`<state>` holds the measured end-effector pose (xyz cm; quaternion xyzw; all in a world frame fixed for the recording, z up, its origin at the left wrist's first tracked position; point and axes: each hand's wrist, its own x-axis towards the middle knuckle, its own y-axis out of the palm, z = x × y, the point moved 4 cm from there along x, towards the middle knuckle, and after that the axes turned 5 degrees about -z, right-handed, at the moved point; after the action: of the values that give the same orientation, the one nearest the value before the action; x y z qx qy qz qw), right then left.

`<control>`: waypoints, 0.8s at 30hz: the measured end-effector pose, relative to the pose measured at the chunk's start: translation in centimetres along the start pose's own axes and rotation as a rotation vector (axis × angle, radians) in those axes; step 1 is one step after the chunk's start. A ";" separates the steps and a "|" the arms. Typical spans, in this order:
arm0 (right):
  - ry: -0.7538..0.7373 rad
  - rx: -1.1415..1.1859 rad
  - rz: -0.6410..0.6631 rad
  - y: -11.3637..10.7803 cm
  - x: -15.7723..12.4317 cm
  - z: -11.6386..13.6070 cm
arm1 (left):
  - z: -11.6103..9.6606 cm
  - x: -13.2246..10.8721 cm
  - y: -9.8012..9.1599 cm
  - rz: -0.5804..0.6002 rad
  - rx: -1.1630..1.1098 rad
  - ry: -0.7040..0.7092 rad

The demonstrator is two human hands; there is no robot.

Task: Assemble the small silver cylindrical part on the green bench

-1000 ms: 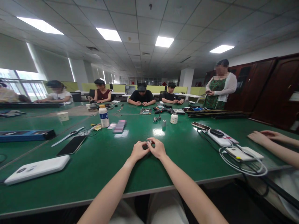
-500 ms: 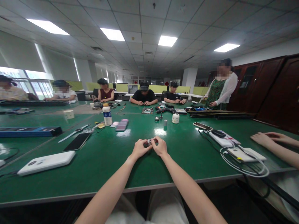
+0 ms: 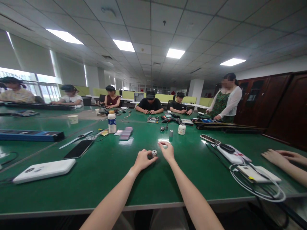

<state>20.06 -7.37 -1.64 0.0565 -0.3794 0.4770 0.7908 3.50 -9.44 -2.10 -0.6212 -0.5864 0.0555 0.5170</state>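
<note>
Drawn away from the small metal cylinder (image 3: 154, 154) since half a second ago, the right hand (image 3: 168, 152) is now held apart, fingers loosely bent; whether anything is pinched there cannot be told. By the half-curled thumb and fingers of the left hand (image 3: 143, 160), the cylinder is gripped upright at the green table (image 3: 107, 188). Its silvery, round top is marked by a dark centre.

Silvery metal part (image 3: 154, 154), green tabletop (image 3: 107, 172), white bottle (image 3: 112, 122) (blue-banded, tan-capped)
</note>
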 end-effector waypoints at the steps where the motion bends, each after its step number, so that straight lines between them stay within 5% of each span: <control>1: 0.012 -0.032 -0.021 -0.4 0.4 -0.7 | 0.0 0.0 0.0 -0.002 -0.006 -0.003; 9: 0.068 -0.143 -0.009 -1.2 -0.2 -4.3 | 0.4 -0.3 0.0 0.014 -0.061 -0.048; 18: -0.083 -0.023 0.207 0.3 -1.4 1.1 | 0.7 -0.3 0.2 0.052 -0.118 -0.059; 24: -0.059 -0.008 0.237 0.6 -2.1 1.9 | 0.9 -0.3 0.1 0.037 -0.125 -0.059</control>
<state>18.06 -9.42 -1.85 0.0221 -0.4085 0.5635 0.7177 2.87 -9.15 -2.77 -0.6613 -0.5920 0.0468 0.4583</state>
